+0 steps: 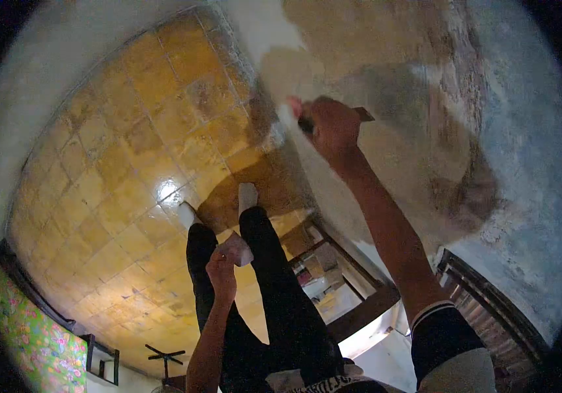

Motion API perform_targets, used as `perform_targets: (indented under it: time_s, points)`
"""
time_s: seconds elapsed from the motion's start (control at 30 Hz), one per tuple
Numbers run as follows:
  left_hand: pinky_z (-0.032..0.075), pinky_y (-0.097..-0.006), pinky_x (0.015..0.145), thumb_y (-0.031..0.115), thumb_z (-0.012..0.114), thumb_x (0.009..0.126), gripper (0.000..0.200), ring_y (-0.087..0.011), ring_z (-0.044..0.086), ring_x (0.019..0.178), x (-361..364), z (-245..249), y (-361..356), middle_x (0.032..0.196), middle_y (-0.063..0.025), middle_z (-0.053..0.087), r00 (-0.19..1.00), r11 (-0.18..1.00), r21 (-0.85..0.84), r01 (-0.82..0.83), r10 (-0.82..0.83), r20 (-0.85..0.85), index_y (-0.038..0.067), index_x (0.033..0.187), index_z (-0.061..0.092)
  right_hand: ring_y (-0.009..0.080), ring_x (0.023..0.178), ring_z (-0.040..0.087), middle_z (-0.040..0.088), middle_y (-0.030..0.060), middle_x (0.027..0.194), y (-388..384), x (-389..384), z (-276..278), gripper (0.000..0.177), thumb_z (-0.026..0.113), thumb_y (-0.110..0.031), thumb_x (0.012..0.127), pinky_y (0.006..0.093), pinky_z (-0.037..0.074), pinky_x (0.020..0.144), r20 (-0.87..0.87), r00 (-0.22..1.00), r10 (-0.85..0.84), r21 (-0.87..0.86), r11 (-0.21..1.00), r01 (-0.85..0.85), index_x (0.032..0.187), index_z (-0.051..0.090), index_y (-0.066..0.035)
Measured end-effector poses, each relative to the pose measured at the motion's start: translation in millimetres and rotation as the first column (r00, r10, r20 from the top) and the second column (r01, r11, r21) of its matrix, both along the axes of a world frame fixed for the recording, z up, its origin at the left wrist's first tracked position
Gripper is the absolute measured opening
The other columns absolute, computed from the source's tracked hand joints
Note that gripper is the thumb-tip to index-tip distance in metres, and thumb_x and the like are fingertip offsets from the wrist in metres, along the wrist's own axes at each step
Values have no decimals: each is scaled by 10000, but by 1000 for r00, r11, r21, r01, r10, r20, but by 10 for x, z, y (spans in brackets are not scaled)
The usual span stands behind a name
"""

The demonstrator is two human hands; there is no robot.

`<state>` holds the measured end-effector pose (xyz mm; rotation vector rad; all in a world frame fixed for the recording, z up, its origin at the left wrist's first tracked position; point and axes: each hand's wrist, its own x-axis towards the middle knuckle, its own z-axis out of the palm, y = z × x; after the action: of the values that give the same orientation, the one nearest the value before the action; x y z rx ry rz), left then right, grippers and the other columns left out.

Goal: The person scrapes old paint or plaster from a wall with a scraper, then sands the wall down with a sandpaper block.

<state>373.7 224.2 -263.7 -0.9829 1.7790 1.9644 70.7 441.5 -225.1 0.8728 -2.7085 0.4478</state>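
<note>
My right hand [334,130] is raised against the wall [412,157], closed round what looks like a scraper. Its dark handle end [305,124] pokes out on the left side of the fist, and a brown flat blade corner [365,114] shows on the right. The wall around it has a large brownish-grey patch beside rough, peeling blue-white paint. Lower down, in front of my legs, my left hand [220,267] pinches a flat, pale pinkish-grey square piece [237,249]. I cannot make out its material.
Yellow floor tiles [123,144] meet the wall, with a lamp's reflection on them. A wooden frame [359,308] stands behind my legs at the wall. Corrugated dark panelling [490,314] is at lower right, a floral cloth [35,327] at lower left, near a black stand [165,355].
</note>
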Motion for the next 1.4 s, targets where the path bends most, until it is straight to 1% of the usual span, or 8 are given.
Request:
perform_targets:
  time_s: [0.07, 0.37, 0.7, 0.8, 1.0, 1.1, 1.2, 1.4]
  points:
    - [439, -258, 680, 129, 577, 935, 153, -81, 526, 771, 28, 10, -31, 838, 1, 589, 999, 999, 12, 41, -41, -23, 5, 1011, 622, 258, 683, 630, 616, 63, 766, 112, -68, -229, 334, 653, -153, 755, 397, 512, 579, 145, 989, -33, 27, 999, 29, 1083, 657, -216]
    - [430, -258, 720, 142, 604, 929, 161, -68, 515, 827, 92, -4, 12, 870, 0, 585, 981, 971, 145, -189, 192, -5, 9, 1019, 618, 245, 676, 650, 649, 76, 766, -92, -180, -203, 241, 736, -151, 703, 362, 506, 577, 191, 981, 27, 94, 994, -46, 908, 614, -114]
    - [428, -260, 716, 159, 599, 932, 161, -78, 518, 813, 119, 36, -19, 897, 2, 585, 993, 988, 144, -65, 78, -90, 2, 969, 611, 274, 689, 658, 645, 94, 729, -99, -448, -278, 261, 717, -219, 761, 399, 546, 608, 277, 961, 18, -4, 1000, -17, 967, 612, -98]
    - [427, -256, 704, 156, 595, 932, 155, -77, 514, 807, 196, -90, -60, 891, 6, 579, 998, 995, 96, 2, 3, -57, 4, 959, 607, 273, 691, 657, 651, 103, 746, -167, -501, -481, 248, 701, -242, 776, 391, 546, 620, 333, 940, 67, 286, 943, -169, 958, 615, -98]
    - [428, -250, 691, 156, 598, 928, 158, -78, 510, 792, 111, -17, -45, 866, 6, 567, 996, 995, 97, -19, 27, -87, 1, 957, 602, 281, 718, 662, 658, 105, 768, -122, -520, -554, 251, 693, -260, 782, 383, 552, 682, 386, 922, -5, 303, 945, -122, 966, 618, -107]
    - [429, -252, 690, 141, 598, 927, 144, -81, 508, 787, 120, -32, -41, 864, 9, 564, 993, 993, 110, -37, 49, -110, 0, 957, 598, 293, 714, 661, 649, 110, 743, -102, -530, -621, 250, 691, -272, 784, 404, 553, 684, 244, 965, 96, -61, 995, -83, 953, 610, -105]
    - [431, -252, 691, 130, 600, 926, 135, -84, 512, 790, 196, -127, -58, 872, 11, 566, 994, 993, 111, -30, 41, -102, 0, 964, 596, 298, 723, 660, 647, 120, 744, -86, -575, -608, 237, 692, -252, 779, 421, 549, 684, 414, 907, -75, 324, 943, -70, 947, 609, -106]
    - [426, -250, 681, 96, 599, 921, 113, -87, 513, 785, 166, -61, -29, 894, 2, 573, 988, 975, 192, -112, 129, -81, -3, 977, 595, 313, 695, 652, 639, 132, 722, -99, -550, -496, 229, 696, -210, 764, 433, 537, 646, 434, 895, -101, 259, 966, -17, 959, 615, -122]
